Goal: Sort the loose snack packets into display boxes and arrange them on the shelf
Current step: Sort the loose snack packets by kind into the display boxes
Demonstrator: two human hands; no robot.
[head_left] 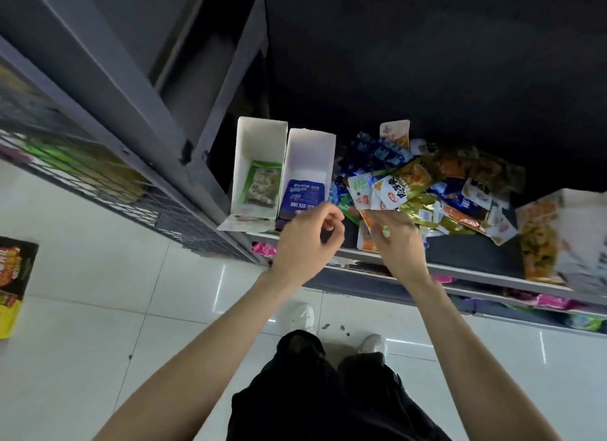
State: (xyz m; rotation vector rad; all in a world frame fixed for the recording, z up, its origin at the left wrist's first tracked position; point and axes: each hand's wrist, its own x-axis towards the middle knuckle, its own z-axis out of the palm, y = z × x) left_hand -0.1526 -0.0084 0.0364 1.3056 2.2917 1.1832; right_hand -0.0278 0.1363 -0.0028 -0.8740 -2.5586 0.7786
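Nearest to us are our black trousers (pixel 328 401) and two white shoes (pixel 303 314) on the glossy tiled floor (pixel 98 309), with both bare forearms reaching up from them to the shelf (pixel 476 253).

The fingers (pixel 331 215) of our left hand (pixel 305 240) are curled loosely inward, thumb and forefinger close together, and we see nothing gripped in them. They hover at the front end of the second white display box (pixel 310 164), just in front of the blue packet (pixel 303 199) lying in its bottom. To its left stands the first white display box (pixel 259 168), touching it side by side, with a green packet (pixel 261 187) lying flat inside.

Our right hand (pixel 399 246) reaches into the near edge of the loose packet pile (pixel 427 184). Its fingers (pixel 384 223) are blurred and partly buried among the wrappers; they touch an orange-and-white packet (pixel 368 233), but we cannot tell whether they are closed on it. A white packet with dark lettering (pixel 392 191) sits just beyond the fingertips. The pile spreads to the right over the shelf, blue, gold and orange wrappers overlapping so that single packets are hard to separate.

At the far right a larger printed box (pixel 558 240) is cut off by the frame edge. Lower shelves show pink wrappers (pixel 551 301), mostly hidden. A wire-mesh rack (pixel 98 178) at left is blurred.
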